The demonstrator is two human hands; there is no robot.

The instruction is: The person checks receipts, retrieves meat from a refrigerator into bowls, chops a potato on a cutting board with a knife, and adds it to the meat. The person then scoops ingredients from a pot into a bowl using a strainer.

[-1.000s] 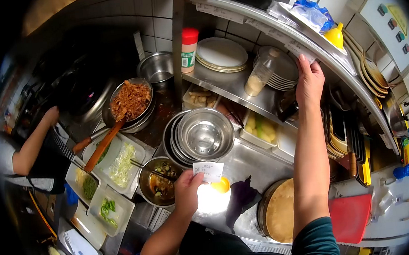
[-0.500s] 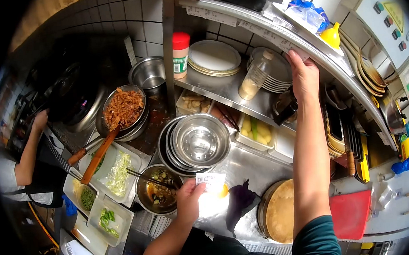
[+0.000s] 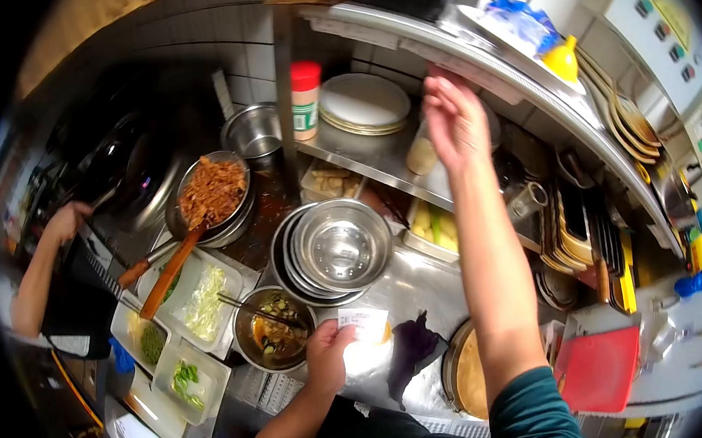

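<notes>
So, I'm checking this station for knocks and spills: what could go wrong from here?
The right hand, raised near the shelf, might knock the clear bottle. The paper slip in the left hand could get soiled if it dips into the nearby food bowl. The wooden utensil juts from the pan and might get bumped.

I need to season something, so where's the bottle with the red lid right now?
In the head view, the red-lidded bottle stands upright on the shelf, immediately left of the stacked plates.
</notes>
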